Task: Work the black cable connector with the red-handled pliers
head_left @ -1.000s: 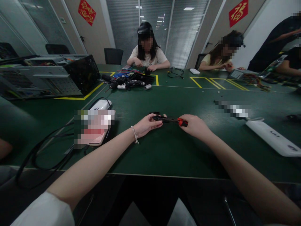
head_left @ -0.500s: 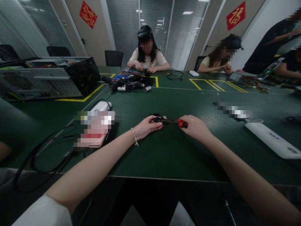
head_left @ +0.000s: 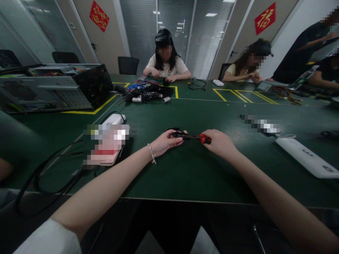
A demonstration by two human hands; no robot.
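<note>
With the hands as the middle of the dial and 12 o'clock straight ahead, the left hand (head_left: 164,142) pinches a small black part (head_left: 178,134) between thumb and fingers, nearly closed on it. The right hand (head_left: 221,139) is curled round the handle of a red-and-black tool (head_left: 204,138), whose dark, slim shaft points to 9 o'clock, towards the black part. Both things are at the centre of the dial, over the green tabletop (head_left: 164,180); I cannot tell whether the shaft's tip touches the part. Another dark piece (head_left: 173,129) shows just beyond the left fingers, towards 12 o'clock.

A pink, partly blurred flat object (head_left: 111,160) lies between 8 and 9 o'clock, with a white device (head_left: 116,119) just beyond it and black cables (head_left: 39,176) looping beside it. A long white device (head_left: 302,155) lies near 3 o'clock. At 10 o'clock is an opened computer case (head_left: 63,92), and at 11 a heap of cables and dark parts (head_left: 148,92). A person (head_left: 173,68) sits across the tabletop near 12 o'clock, another (head_left: 233,74) near 1
</note>
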